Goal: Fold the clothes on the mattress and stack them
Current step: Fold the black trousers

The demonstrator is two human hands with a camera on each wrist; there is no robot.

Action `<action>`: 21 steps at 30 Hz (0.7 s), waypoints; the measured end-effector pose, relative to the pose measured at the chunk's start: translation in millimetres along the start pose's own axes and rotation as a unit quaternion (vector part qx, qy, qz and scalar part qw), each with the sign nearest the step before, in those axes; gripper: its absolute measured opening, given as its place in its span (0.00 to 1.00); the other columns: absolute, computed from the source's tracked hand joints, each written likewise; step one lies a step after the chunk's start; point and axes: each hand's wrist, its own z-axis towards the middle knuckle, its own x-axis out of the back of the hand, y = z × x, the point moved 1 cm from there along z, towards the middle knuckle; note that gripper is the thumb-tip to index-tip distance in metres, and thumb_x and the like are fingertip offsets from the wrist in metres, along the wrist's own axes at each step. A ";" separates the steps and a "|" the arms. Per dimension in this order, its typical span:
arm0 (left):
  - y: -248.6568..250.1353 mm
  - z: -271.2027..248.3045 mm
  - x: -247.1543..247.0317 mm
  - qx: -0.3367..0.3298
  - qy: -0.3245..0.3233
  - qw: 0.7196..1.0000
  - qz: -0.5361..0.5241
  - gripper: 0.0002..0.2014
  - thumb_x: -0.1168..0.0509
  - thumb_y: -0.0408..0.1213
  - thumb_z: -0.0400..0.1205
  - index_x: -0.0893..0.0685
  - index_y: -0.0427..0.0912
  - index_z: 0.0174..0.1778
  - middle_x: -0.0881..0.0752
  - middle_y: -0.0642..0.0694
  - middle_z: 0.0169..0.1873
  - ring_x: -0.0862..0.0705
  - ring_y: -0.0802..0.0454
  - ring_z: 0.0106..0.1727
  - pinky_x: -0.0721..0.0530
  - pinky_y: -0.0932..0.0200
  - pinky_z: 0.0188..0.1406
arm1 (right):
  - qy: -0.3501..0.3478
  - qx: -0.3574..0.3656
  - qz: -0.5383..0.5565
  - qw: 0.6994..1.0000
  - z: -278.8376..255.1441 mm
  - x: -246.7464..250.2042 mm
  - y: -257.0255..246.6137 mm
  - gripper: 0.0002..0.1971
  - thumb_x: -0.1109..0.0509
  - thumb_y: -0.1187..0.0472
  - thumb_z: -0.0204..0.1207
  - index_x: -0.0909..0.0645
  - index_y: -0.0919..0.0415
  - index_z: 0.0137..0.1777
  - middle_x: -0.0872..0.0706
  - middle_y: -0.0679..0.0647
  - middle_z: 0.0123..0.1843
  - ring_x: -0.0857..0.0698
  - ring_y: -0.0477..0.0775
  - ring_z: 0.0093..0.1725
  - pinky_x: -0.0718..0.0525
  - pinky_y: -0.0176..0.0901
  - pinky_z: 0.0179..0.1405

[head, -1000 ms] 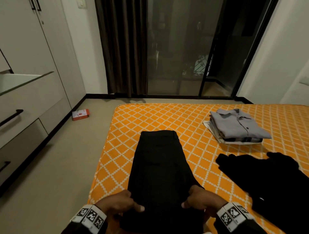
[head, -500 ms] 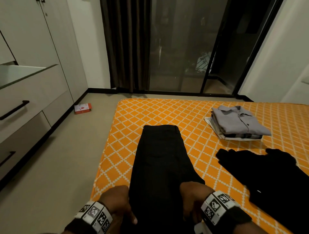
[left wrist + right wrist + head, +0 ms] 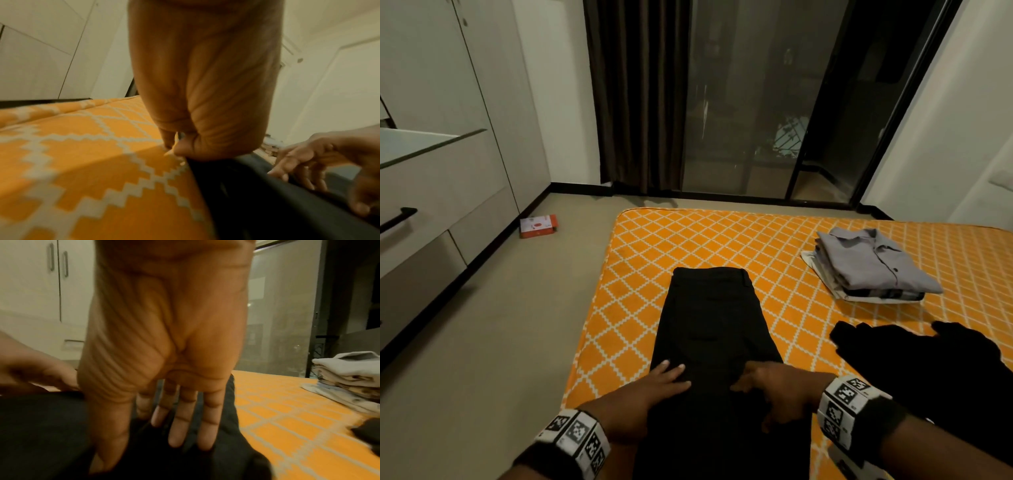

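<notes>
Black trousers [image 3: 712, 325] lie lengthwise, doubled leg on leg, near the left edge of the orange patterned mattress [image 3: 688, 240]. My left hand [image 3: 664, 380] rests flat with straight fingers on their left edge at the near part. My right hand [image 3: 774, 387] presses the cloth beside it; the right wrist view shows its fingers [image 3: 180, 426] straight on the black fabric [image 3: 51, 426]. In the left wrist view the left hand [image 3: 201, 97] touches the trousers' edge [image 3: 267, 203]. A stack of folded clothes [image 3: 873, 270], grey shirt on top, sits at the far right. An unfolded black garment [image 3: 928, 370] lies to the right.
The mattress lies on the floor, and bare floor [image 3: 500, 342] runs along its left edge. A small red box [image 3: 539, 226] is on the floor by the white drawers [image 3: 431, 212]. A dark curtain and a glass sliding door [image 3: 739, 102] stand beyond the mattress.
Both hands let go of the trousers' near end, where their fingers were curled, and moved forward along the cloth. They now lie flat on it.
</notes>
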 end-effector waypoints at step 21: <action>-39.4 6.3 10.6 -0.121 0.035 0.947 0.296 0.39 0.35 0.60 0.80 0.36 0.57 0.89 0.36 0.58 0.88 0.33 0.61 0.86 0.25 0.64 0.75 | 0.051 0.172 -0.172 0.969 -8.7 -57.6 82.0 0.40 0.42 0.39 0.90 0.68 0.33 0.90 0.69 0.31 0.91 0.57 0.54 0.93 0.55 0.62 0.89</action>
